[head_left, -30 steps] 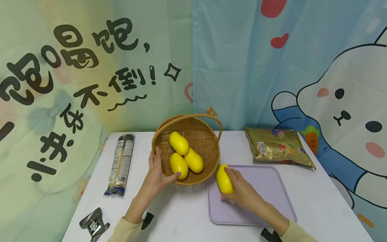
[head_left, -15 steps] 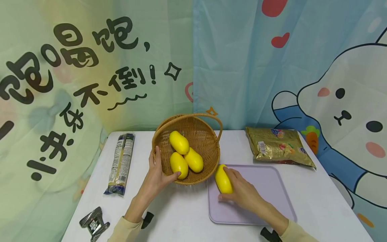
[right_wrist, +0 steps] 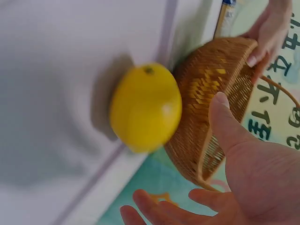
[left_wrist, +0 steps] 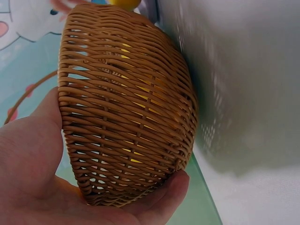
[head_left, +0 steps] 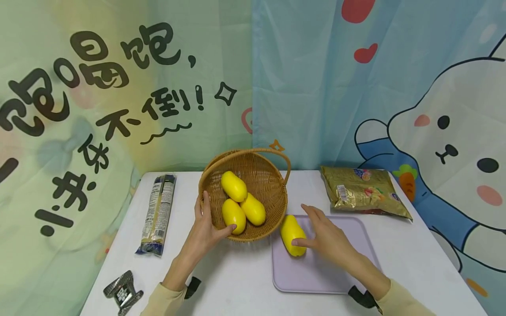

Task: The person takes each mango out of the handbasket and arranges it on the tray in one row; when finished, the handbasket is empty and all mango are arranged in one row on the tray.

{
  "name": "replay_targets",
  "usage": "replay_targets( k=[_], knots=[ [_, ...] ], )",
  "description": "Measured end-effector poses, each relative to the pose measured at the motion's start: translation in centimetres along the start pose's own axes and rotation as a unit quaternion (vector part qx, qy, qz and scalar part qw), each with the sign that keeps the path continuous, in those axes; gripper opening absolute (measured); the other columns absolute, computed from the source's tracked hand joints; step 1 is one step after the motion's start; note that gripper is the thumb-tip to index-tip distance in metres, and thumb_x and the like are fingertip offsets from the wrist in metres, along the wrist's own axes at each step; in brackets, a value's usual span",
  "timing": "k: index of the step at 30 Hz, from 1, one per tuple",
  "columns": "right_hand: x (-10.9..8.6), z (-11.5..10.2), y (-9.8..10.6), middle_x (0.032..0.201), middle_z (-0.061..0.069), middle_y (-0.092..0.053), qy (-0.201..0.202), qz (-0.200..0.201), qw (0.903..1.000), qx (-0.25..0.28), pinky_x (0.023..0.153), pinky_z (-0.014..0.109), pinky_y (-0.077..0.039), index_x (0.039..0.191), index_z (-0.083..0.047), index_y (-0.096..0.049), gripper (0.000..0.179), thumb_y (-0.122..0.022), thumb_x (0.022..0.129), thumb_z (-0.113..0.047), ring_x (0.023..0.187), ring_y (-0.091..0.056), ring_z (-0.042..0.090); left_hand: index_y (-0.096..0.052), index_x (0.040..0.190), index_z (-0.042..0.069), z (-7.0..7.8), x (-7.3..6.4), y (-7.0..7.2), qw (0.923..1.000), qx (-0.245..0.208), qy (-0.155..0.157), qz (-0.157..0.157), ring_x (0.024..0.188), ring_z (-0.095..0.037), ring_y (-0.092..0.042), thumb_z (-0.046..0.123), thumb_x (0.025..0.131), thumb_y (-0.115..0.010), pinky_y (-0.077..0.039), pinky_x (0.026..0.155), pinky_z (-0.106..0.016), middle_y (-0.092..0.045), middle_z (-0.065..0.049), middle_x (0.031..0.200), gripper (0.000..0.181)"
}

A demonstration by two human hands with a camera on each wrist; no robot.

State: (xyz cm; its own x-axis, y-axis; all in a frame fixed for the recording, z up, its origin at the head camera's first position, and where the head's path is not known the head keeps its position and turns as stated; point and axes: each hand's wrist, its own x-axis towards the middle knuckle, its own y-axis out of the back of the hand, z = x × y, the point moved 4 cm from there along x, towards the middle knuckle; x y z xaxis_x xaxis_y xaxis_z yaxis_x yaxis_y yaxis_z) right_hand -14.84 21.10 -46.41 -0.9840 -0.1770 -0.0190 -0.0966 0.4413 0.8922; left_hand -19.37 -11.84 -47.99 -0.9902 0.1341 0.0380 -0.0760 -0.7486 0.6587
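Note:
My left hand [head_left: 208,233] grips the left side of a brown wicker basket [head_left: 272,188], thumb over the rim and fingers on the outer wall. The basket tips its mouth forward; its woven wall [left_wrist: 126,98] fills the left wrist view. Three yellow mangoes lie inside, one of them a front mango [head_left: 233,216] by my thumb. Another yellow mango [head_left: 291,230] rests on the left part of a lilac tray [head_left: 308,276], beside the basket. Over it my right hand [head_left: 330,239] is spread; the right wrist view shows the fingers apart from this mango [right_wrist: 146,108].
A long clear-and-blue packet [head_left: 158,215] lies at the left of the white table [head_left: 233,281]. Nearer, a small black packet [head_left: 123,292] sits at the front left. A gold bag [head_left: 365,191] lies behind the tray. Printed curtains [head_left: 300,87] hang behind the table.
My right hand has let go of the mango and spread its fingers, drawing back to the right. The mango stays on the tray. My left hand and the basket have not moved.

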Motion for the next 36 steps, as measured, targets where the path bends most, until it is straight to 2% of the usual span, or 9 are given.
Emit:
replay_targets(
  k=[4, 9, 12, 16, 19, 23, 30, 36],
  knots=[
    [0.4, -0.6, 1.8, 0.158, 0.021, -0.036, 0.024, 0.026, 0.9994, 0.001, 0.092, 0.062, -0.052, 0.160, -0.015, -0.028, 0.103, -0.078, 0.082, -0.058, 0.127, -0.057, 0.042, 0.009, 0.163, 0.010, 0.0, -0.1, 0.0, 1.0000, 0.001, 0.000, 0.001, 0.120, -0.051, -0.059, 0.043, 0.083, -0.083, -0.057, 0.085, -0.048, 0.009, -0.026, 0.167, 0.126],
    [1.1, -2.2, 3.6, 0.159, 0.017, -0.038, 0.081, 0.049, 0.9955, -0.001, 0.098, 0.060, -0.050, 0.160, -0.015, -0.028, 0.100, -0.078, 0.083, -0.055, 0.134, -0.052, 0.039, 0.010, 0.163, 0.012, 0.0, -0.1, 0.0, 1.0000, -0.002, 0.000, -0.002, 0.122, -0.051, -0.058, 0.042, 0.083, -0.084, -0.057, 0.085, -0.048, 0.010, -0.025, 0.168, 0.127],
    [1.7, -3.5, 4.3, 0.159, 0.015, -0.038, 0.105, 0.047, 0.9934, -0.004, 0.100, 0.058, -0.050, 0.161, -0.016, -0.028, 0.100, -0.080, 0.083, -0.052, 0.137, -0.050, 0.037, 0.011, 0.163, 0.013, -0.1, -0.1, 0.0, 1.0000, -0.002, 0.000, -0.002, 0.121, -0.051, -0.058, 0.043, 0.083, -0.084, -0.057, 0.085, -0.048, 0.010, -0.024, 0.168, 0.128],
    [2.7, -5.4, 4.9, 0.161, 0.014, -0.035, 0.115, 0.032, 0.9928, -0.002, 0.099, 0.057, -0.051, 0.161, -0.019, -0.027, 0.099, -0.081, 0.084, -0.047, 0.139, -0.048, 0.036, 0.012, 0.163, 0.014, -0.1, -0.1, -0.1, 1.0000, -0.001, 0.001, -0.001, 0.115, -0.049, -0.062, 0.043, 0.083, -0.084, -0.057, 0.079, -0.043, 0.010, -0.024, 0.168, 0.128],
    [3.6, -6.8, 5.0, 0.163, 0.012, -0.031, 0.119, 0.017, 0.9927, 0.001, 0.095, 0.056, -0.053, 0.162, -0.023, -0.026, 0.096, -0.080, 0.086, -0.045, 0.140, -0.047, 0.036, 0.011, 0.163, 0.014, -0.2, -0.1, -0.1, 1.0000, 0.000, 0.001, 0.000, 0.113, -0.049, -0.063, 0.043, 0.083, -0.083, -0.057, 0.077, -0.042, 0.010, -0.025, 0.168, 0.128],
    [5.1, -8.5, 4.8, 0.166, 0.010, -0.026, 0.131, -0.002, 0.9913, 0.004, 0.097, 0.056, -0.052, 0.162, -0.025, -0.024, 0.094, -0.079, 0.088, -0.043, 0.145, -0.041, 0.036, 0.012, 0.163, 0.015, -0.2, -0.1, -0.1, 1.0000, 0.000, 0.000, 0.000, 0.118, -0.050, -0.061, 0.044, 0.083, -0.083, -0.057, 0.082, -0.045, 0.010, -0.024, 0.168, 0.128],
    [8.2, -10.8, 4.3, 0.165, 0.015, -0.027, 0.183, -0.023, 0.9825, 0.025, 0.102, 0.050, -0.051, 0.161, -0.015, -0.028, 0.089, -0.078, 0.090, -0.034, 0.138, -0.050, 0.035, 0.014, 0.163, 0.016, -0.2, -0.2, -0.2, 1.0000, -0.001, -0.001, -0.002, 0.117, -0.050, -0.061, 0.043, 0.082, -0.084, -0.056, 0.088, -0.050, 0.010, -0.026, 0.167, 0.129],
    [11.0, -11.8, 3.2, 0.165, 0.019, -0.024, 0.186, -0.058, 0.9805, 0.025, 0.106, 0.050, -0.049, 0.162, -0.015, -0.026, 0.089, -0.077, 0.091, -0.033, 0.141, -0.046, 0.037, 0.012, 0.163, 0.014, -0.1, -0.2, -0.1, 1.0000, -0.004, 0.002, -0.004, 0.125, -0.052, -0.056, 0.042, 0.082, -0.084, -0.054, 0.094, -0.053, 0.011, -0.025, 0.167, 0.129]
  ],
)
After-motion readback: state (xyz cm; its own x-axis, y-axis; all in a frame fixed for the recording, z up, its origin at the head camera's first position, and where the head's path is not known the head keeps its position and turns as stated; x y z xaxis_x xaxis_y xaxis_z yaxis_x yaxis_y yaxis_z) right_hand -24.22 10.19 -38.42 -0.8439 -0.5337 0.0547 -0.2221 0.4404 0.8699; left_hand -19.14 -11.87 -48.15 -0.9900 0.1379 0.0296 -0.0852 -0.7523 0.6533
